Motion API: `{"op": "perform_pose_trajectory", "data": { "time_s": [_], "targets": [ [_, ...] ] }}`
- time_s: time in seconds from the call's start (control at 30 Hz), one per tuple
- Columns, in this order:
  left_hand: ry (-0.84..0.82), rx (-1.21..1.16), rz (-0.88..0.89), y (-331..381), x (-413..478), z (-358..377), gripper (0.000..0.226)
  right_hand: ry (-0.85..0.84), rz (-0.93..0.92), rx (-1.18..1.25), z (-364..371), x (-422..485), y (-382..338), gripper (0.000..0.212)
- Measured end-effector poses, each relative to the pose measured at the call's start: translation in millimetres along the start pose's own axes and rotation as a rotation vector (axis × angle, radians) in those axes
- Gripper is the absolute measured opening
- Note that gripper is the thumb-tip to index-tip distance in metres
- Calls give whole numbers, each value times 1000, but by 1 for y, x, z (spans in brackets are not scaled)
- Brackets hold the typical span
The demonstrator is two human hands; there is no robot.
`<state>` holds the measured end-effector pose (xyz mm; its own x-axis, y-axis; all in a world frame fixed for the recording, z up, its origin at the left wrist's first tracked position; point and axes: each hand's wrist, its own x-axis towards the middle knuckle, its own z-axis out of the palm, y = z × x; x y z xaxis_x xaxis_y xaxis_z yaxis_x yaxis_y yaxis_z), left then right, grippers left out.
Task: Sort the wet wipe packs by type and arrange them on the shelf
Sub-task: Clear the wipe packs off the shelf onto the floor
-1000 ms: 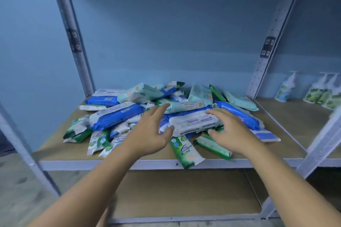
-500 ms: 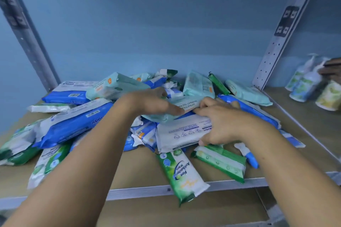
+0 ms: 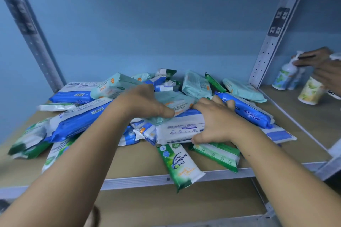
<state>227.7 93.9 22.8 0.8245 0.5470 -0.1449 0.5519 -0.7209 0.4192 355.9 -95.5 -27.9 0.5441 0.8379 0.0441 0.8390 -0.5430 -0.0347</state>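
The shelf (image 3: 129, 160) looks much nearer than it did a second ago, because the person has leaned in close. The big heap of wet wipe packs (image 3: 196, 84) still sits in the middle of the board, all mixed up, blue ones, green ones and pale ones on top of each other, so no sorting is done yet. A second ago both hands were in the air over the heap with fingers spread. Now they have come down onto it. That likely means the first packs are about to be pulled out. The right hand (image 3: 215, 121) grips the white pack (image 3: 180, 129), with its thumb at the near edge and its fingers bent over the far edge. The left hand (image 3: 144, 103) is on the pale green pack (image 3: 177, 102), which lies just behind and partly on the white one. Its thumb presses on top and its fingers bend down out of sight, so it seems to hold it. A green pine pack (image 3: 180, 164) pokes over the front edge. Far to the right, another person's hand (image 3: 321, 64) has come in by the small bottles (image 3: 286, 75).
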Motion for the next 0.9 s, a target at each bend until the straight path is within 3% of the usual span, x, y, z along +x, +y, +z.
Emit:
{"op": "perform_pose_trajectory", "data": {
  "time_s": [0.1,0.4,0.57,0.67,0.73,0.9],
  "targets": [
    [8,62,0,-2,-14,9,60,74,23,-43,-6,-13,-3,74],
    [138,-234,83,-13,-87,12,64,236,298,-108,-45,-98,-9,77],
    [41,-261,80,-25,-151,24,70,337,421,8,-63,-178,-31,84],
    [-48,-204,150,-38,-199,47,73,244,484,106,-49,-241,-52,89],
    [-105,-182,167,-49,-227,63,70,156,503,192,-27,-276,-61,82],
    [-301,-51,17,-92,-248,154,68,-159,623,363,67,-298,-78,69]
  ]
}}
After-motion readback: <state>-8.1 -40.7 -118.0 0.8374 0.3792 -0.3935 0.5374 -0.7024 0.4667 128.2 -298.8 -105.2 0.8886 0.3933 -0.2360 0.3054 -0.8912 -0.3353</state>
